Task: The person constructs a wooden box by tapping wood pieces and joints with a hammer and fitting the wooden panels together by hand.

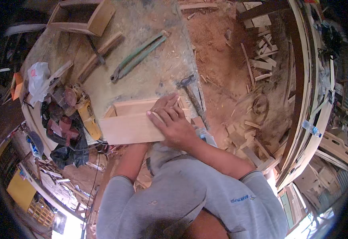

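A pale wooden drawer box (132, 129) is tilted at the near edge of the workbench, its long side panel facing me. My right hand (178, 127) lies over its right end, fingers bent across the top edge. Just beyond, my left hand (165, 101) grips the box by the same end, partly covered by the right hand. The panel hides my left wrist. Right of the box, a hammer (192, 93) lies along the bench edge. Left of it rests a yellow angle grinder (88, 117).
On the workbench (150, 75) are green long-handled pincers (140, 56), a wooden strip (100, 55) and another wooden box (100, 18). A plastic bag (38, 79) and dark bags (68, 149) lie left. Wood offcuts (265, 55) litter the dirt floor; long boards (301, 131) stand right.
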Action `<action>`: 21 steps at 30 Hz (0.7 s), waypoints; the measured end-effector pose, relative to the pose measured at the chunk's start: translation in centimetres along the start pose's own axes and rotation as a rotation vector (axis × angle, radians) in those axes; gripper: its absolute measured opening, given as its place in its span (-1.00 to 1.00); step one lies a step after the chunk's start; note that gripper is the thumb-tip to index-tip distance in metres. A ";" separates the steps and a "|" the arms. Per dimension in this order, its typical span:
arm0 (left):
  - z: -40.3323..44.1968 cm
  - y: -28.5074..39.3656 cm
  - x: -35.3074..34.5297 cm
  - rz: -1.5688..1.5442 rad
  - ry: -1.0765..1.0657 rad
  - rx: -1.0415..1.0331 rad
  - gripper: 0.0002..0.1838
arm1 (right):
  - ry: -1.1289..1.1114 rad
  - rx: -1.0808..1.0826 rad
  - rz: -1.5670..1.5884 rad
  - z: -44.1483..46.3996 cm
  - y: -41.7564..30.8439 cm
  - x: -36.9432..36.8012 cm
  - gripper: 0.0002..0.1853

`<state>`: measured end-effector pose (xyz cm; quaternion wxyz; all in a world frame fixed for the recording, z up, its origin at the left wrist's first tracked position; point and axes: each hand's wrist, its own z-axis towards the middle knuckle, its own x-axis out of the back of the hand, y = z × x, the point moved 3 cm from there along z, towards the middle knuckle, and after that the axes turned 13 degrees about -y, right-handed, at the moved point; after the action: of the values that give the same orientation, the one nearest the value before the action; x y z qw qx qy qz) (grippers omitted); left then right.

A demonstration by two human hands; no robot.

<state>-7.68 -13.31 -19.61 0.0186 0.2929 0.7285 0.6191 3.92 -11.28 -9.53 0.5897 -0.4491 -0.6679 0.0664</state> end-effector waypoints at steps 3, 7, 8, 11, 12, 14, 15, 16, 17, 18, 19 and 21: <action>0.1 -0.7 -0.6 0.098 0.004 -0.045 -0.51 | 0.055 0.006 -0.009 0.0 0.1 -0.5 0.20; 0.4 0.4 -0.4 0.193 0.019 -0.039 -0.54 | 0.053 0.007 -0.021 0.2 0.4 -0.7 0.17; 0.4 0.8 -0.2 0.209 0.015 -0.031 -0.54 | 0.043 0.002 -0.028 0.2 0.4 -1.0 0.16; 0.5 1.5 0.0 0.258 0.005 0.019 -0.51 | 0.063 0.006 -0.026 0.1 0.4 -0.9 0.14; 0.5 0.9 -0.5 0.294 0.014 0.025 -0.50 | 0.078 0.013 -0.023 0.1 0.4 -0.7 0.13; 0.5 0.5 -0.9 0.375 0.022 0.006 -0.47 | 0.082 0.016 -0.030 0.1 0.5 -0.7 0.13; 0.7 0.8 -0.9 0.420 0.020 -0.018 -0.45 | 0.084 0.017 -0.033 0.1 0.5 -0.7 0.14; 0.8 1.0 -0.9 0.465 0.018 -0.042 -0.43 | 0.082 0.013 -0.031 0.1 0.5 -0.7 0.14; 0.8 1.1 -1.0 0.458 -0.010 -0.032 -0.43 | 0.079 0.009 -0.027 0.1 0.4 -0.5 0.15; 0.9 2.0 -0.7 0.451 -0.040 -0.018 -0.42 | 0.074 0.005 -0.020 0.1 0.3 -0.5 0.16; 0.8 2.1 -0.8 0.453 -0.060 -0.007 -0.42 | 0.074 0.005 -0.016 0.1 0.1 -0.4 0.17; 0.9 1.9 -1.0 0.469 -0.088 0.005 -0.41 | 0.077 0.008 -0.018 0.3 0.1 0.0 0.18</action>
<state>-5.77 -12.81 -18.44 -0.0947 0.4810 0.6404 0.5912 3.72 -11.09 -9.64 0.6173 -0.4431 -0.6484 0.0464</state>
